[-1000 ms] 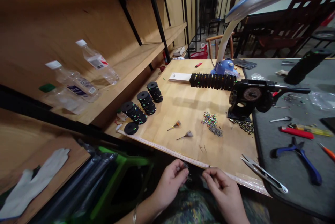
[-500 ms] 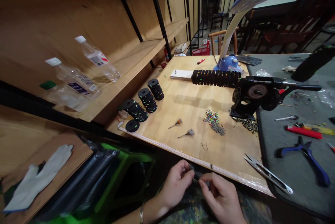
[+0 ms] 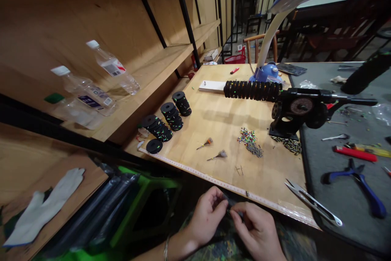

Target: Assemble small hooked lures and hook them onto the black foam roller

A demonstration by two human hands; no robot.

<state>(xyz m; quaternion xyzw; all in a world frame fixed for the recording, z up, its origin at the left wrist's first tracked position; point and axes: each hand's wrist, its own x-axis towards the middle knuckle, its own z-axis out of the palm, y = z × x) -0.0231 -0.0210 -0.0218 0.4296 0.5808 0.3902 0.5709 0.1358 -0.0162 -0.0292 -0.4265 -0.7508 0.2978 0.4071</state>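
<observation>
My left hand (image 3: 209, 214) and my right hand (image 3: 255, 229) meet just below the near edge of the wooden board (image 3: 220, 130), over my lap. Both are pinched shut around a small dark item (image 3: 229, 207) held between the fingertips; I cannot make out what it is. On the board lie a pile of coloured beads (image 3: 248, 139), two small tufted pieces (image 3: 214, 150) and rows of black foam spools (image 3: 166, 121). A black winder (image 3: 297, 110) carries a row of spools on its shaft (image 3: 252, 90).
Thread snips (image 3: 311, 202) lie at the board's right corner. Blue pliers (image 3: 359, 179), a red tool (image 3: 354, 153) sit on the grey mat. A blue desk lamp (image 3: 269, 71) stands behind. Water bottles (image 3: 88, 92) rest on the left shelf, a white glove (image 3: 42, 208) lower left.
The view shifted slightly. My hands drew closer together, the fingertips now touching around the small dark item. Nothing on the board moved.
</observation>
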